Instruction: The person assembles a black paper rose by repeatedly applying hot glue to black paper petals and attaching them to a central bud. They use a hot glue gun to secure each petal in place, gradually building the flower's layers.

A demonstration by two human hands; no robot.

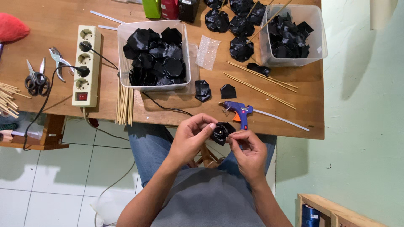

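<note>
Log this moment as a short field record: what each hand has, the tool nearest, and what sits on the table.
left hand: fingers curled on the black fabric rose, left side
right hand: fingertips pinch the rose's right edge
rose position: held over the lap, just off the wooden table edge
nearest tool: blue glue gun, lying on the table, untouched
left tub: clear, full of black petals
right tub: clear, black pieces and sticks
loose items: bamboo sticks, power strip, scissors
</note>
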